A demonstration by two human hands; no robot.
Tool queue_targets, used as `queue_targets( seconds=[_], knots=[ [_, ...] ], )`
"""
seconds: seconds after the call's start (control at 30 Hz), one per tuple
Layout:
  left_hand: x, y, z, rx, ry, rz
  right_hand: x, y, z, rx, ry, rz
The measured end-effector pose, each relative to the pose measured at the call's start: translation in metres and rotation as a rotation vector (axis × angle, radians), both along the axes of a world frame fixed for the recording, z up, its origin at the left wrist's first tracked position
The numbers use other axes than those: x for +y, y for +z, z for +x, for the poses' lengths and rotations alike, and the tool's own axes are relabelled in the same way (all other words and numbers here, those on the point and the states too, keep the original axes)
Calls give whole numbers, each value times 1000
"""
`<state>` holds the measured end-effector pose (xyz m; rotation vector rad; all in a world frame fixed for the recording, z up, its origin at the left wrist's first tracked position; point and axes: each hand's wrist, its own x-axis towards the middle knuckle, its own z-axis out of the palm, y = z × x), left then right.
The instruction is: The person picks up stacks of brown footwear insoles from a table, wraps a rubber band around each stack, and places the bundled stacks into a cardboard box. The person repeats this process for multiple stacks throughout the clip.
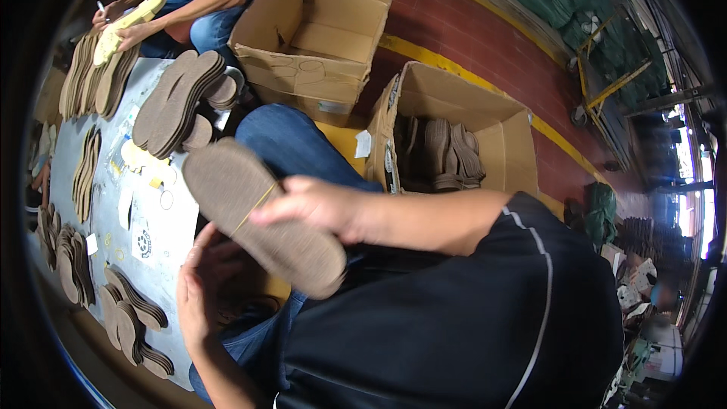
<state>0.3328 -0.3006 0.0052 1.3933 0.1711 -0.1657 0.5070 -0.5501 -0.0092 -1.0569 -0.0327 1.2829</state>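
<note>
A bundle of brown felt-like shoe insoles (229, 176) is held over my lap, with a thin yellow rubber band round its middle. My right hand (314, 206) is closed on it, thumb across the top face by the band; the other fingers are hidden beneath. Below the bundle's left side, near the table edge, my left hand (203, 282) is open with its fingers stretched out. It looks apart from the bundle, though the fingertips are partly in shadow. More stacked insoles (168, 106) lie on the table (170, 238) to the left.
A cardboard box (500, 144) holding bundled insoles stands at my right, and another cardboard box (303, 68) is farther ahead. Across the table a person (216, 0) holds a pale yellow sole (125, 26) and a pen. Further insole stacks (129, 318) line the near table.
</note>
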Motion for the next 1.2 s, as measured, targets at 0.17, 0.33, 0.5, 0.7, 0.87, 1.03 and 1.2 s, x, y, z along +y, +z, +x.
queue_targets(
  seconds=[0.17,0.33,0.5,0.7,0.87,1.03,1.2],
  knots=[
    [65,-37,-1,-66,382,627,-170,15,116,-128,45,-67],
    [133,-57,-22,34,709,564,-335,-4,186,-304,63,-719],
    [177,-79,-48,-4,853,707,-410,-88,171,-441,134,-997],
    [189,-91,-69,11,996,759,-406,-170,127,-403,-75,-957],
    [189,-83,-82,21,962,964,-367,-216,105,-253,-387,-702],
    [180,-82,-94,-68,772,1140,-353,-226,98,-521,-118,-611],
    [166,-83,-82,-43,653,1131,-340,-227,94,-797,448,-846]
  ],
)
